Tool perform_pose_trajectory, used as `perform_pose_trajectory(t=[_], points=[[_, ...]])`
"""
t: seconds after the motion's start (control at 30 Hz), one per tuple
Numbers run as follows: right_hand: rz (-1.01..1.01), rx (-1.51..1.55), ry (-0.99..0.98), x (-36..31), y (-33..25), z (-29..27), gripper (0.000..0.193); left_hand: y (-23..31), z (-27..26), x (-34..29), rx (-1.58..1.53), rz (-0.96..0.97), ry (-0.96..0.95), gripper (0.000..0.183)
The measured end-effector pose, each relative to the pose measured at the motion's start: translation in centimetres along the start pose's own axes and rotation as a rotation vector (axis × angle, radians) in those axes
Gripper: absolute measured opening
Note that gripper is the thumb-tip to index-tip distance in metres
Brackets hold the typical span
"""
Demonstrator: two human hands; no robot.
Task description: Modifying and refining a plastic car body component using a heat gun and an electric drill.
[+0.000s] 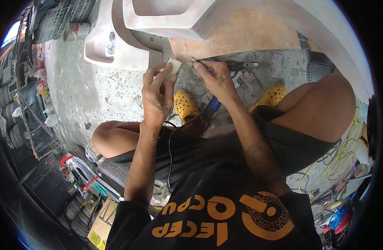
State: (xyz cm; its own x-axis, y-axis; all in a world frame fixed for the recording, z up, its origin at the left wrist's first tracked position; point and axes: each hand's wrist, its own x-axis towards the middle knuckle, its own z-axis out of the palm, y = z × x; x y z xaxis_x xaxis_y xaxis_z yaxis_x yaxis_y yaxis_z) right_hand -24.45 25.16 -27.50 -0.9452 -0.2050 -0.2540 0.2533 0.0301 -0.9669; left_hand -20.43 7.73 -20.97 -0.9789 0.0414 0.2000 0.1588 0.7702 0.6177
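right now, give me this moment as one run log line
left hand: holding small cream block | right hand: holding metal-tipped tool, tip apart from block | nearby: yellow clogs, brown sheet, concrete floor

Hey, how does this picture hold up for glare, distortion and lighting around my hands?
Head view: fisheye bending toward black corners, and a washed-out bright patch at the far upper left. Same head view: the left hand, its pale block and the right hand are clearly lit, while the lower-left background sinks into shadow.
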Motion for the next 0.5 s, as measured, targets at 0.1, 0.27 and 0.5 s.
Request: perform_pose_trajectory(t=[0.1,0.27,0.5], points=[[0.031,-0.034,-0.029,0.0,0.0,-0.2,0.036,0.1,0.7,0.4,0.011,-0.012,0.045,0.031],[0.043,0.004,-0.054,0.1,-0.2,-0.1,0.034,0.2,3.2,2.6,0.004,0.122,0.030,0.035],[-0.034,0.015,0.017,-0.2,0.1,0.4,0.028,1.2,3.4,3.3,0.114,0.142,0.004,0.030]])
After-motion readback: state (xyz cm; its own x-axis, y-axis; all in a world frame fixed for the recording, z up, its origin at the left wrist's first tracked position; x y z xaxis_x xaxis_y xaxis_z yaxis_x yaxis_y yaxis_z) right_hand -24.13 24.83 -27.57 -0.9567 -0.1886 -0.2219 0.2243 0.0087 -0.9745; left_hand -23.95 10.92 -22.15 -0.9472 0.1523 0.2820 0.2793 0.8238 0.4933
